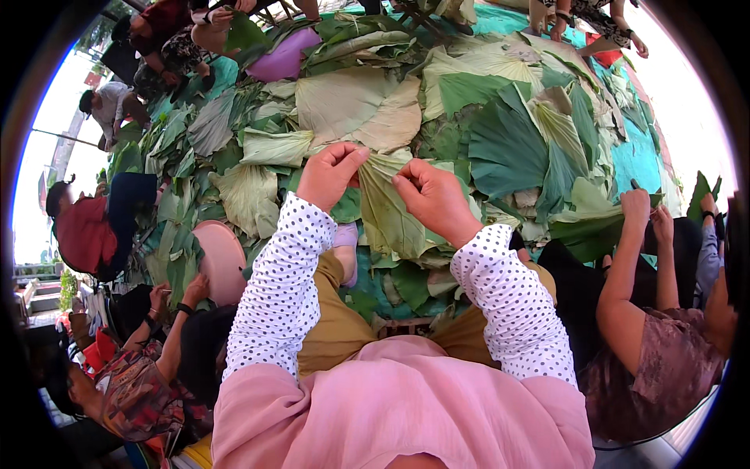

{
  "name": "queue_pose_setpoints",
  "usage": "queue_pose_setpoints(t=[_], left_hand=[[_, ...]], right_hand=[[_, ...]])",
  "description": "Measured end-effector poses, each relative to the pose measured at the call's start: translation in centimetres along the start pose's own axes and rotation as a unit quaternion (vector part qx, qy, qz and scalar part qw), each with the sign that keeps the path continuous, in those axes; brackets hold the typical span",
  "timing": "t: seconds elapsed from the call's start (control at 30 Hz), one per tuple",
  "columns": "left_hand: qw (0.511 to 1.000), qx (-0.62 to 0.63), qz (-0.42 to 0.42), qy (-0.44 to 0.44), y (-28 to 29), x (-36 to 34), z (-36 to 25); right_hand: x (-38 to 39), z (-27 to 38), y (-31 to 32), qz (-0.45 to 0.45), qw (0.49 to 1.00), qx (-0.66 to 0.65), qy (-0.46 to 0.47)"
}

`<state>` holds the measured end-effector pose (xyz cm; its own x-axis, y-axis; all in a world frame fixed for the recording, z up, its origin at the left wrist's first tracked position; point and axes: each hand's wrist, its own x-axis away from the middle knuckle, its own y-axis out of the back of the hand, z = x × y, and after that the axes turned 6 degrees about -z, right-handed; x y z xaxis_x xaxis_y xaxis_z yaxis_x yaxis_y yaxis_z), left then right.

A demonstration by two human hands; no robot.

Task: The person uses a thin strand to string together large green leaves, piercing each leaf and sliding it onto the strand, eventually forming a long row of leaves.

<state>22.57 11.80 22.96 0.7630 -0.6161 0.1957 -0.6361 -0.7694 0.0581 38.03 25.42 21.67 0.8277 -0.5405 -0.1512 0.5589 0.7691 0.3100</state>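
A large pale-green lotus leaf (388, 215) hangs in folds in front of my knees. My left hand (330, 173) pinches its upper edge between thumb and fingers. Close by on the other side, my right hand (440, 199) is also closed at the leaf's edge, thumb against curled forefinger. The exact grip of the right fingertips is partly hidden. Beyond my hands lies a wide heap of lotus leaves, among them a dry tan leaf (344, 102) and a dark green leaf (508, 144).
To my left a co-worker's hand touches a round pink basin (219, 262). Another co-worker's hands (637, 207) hold a leaf close on my right. A purple thing (285, 56) lies on the far leaves. Green sheeting (634, 156) shows under the heap; more people sit around it.
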Motion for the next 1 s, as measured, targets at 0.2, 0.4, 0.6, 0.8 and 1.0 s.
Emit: queue_pose_setpoints(t=[0.2, 0.4, 0.6, 0.8, 1.0], left_hand=[[0.999, 0.027, -0.024, 0.005, -2.7, -0.1, 0.6], [0.996, 0.088, -0.012, 0.008, -2.2, -1.0, 1.0], [0.997, 0.066, -0.016, 0.023, -2.6, -0.5, 0.6], [0.998, 0.065, 0.009, 0.015, -2.7, -0.3, 0.8], [0.998, 0.061, 0.014, 0.013, -2.8, -0.4, 1.0]], right_hand=[[-0.2, -0.9, 0.5, -0.009, 0.998, 0.066, -0.005], [-0.6, -0.4, 0.8, -0.024, 0.998, 0.052, -0.009], [-0.3, 0.2, 1.0, -0.016, 0.999, 0.049, -0.007], [-0.5, -0.2, 0.8, -0.035, 0.998, 0.045, 0.0], [-0.5, -0.5, 1.0, -0.034, 0.997, 0.064, 0.017]])
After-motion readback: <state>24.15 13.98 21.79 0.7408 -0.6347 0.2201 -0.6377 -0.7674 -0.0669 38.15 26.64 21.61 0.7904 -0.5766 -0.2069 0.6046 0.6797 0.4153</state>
